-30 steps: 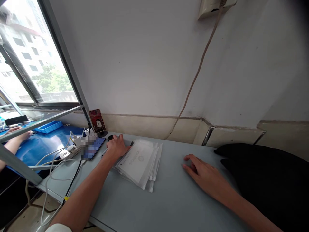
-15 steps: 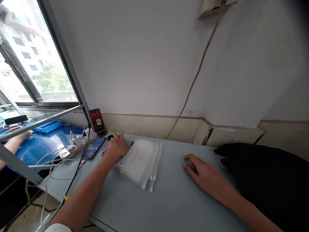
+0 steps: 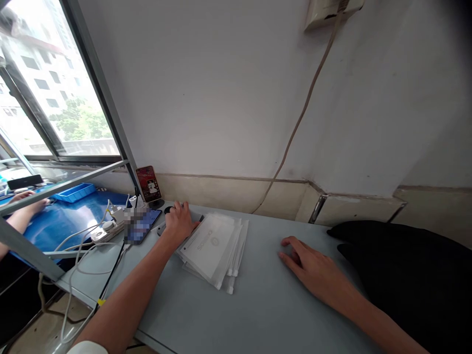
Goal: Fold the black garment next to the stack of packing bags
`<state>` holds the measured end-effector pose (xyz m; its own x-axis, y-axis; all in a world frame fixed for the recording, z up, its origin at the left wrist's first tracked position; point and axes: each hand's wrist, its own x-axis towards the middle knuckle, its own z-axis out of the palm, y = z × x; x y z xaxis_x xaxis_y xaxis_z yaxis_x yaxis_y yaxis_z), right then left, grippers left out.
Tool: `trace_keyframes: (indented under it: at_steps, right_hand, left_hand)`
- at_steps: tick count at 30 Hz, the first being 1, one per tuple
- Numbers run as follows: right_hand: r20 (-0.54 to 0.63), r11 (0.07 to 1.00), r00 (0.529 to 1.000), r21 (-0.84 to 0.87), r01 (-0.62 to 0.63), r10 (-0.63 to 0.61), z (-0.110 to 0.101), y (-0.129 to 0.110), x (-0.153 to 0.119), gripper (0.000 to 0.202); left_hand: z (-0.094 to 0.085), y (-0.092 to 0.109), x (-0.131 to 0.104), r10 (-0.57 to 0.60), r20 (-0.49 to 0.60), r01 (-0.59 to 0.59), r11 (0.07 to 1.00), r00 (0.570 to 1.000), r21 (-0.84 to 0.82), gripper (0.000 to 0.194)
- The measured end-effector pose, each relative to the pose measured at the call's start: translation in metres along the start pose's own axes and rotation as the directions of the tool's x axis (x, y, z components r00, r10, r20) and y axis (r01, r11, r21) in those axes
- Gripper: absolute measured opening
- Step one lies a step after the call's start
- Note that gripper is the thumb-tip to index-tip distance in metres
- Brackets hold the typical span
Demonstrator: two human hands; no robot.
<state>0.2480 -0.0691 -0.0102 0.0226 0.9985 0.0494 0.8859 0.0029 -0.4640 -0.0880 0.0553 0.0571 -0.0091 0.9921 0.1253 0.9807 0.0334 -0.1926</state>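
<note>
Zip bags (image 3: 214,246), clear and stacked in a loose, fanned pile, lie on the grey table (image 3: 258,305) left of its middle, their slider ends pointing toward the near edge and their long axis running away from the person, tilted a little to the right. Nearest the camera, the two forearms come in from the lower corners. The right hand (image 3: 313,265) lies flat, palm down, on bare table well to the right of the pile, fingers loosely spread toward it and gripping nothing. A black cloth or bag (image 3: 405,265) lies just beyond that arm, at the right edge.

The left hand (image 3: 180,221) is the nearer one to the pile: it rests at the stack's far left corner, touching or just over the edge, fingers curled downward. Whether it has hold of a bag or of some small dark object under the fingertips cannot be told. The pile thus lies to the right of the left hand and to the left of the right one.

Just left of that hand a phone (image 3: 142,225) lies face up, with a power strip (image 3: 108,228) and white cables beside it. Behind stands a small red card (image 3: 148,183) on a stand against the wall. Farther left, past a metal frame, another person's hand (image 3: 25,204) rests on a blue surface near a blue tray (image 3: 73,192).
</note>
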Motion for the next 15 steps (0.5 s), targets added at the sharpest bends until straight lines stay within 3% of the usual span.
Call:
trace_keyframes:
  at_steps: [8, 15]
  right_hand:
    - [0.036, 1.0, 0.999, -0.016, 0.0, 0.0, 0.0, -0.001, 0.001, 0.038]
    - [0.036, 0.999, 0.999, -0.031, 0.02, -0.019, 0.0, -0.001, 0.001, 0.036]
  left_hand:
    - [-0.018, 0.003, -0.005, -0.015, -0.167, 0.016, 1.0, 0.986, 0.005, 0.039]
    - [-0.052, -0.002, -0.012, -0.08, -0.426, 0.049, 0.995, 0.901, -0.082, 0.056]
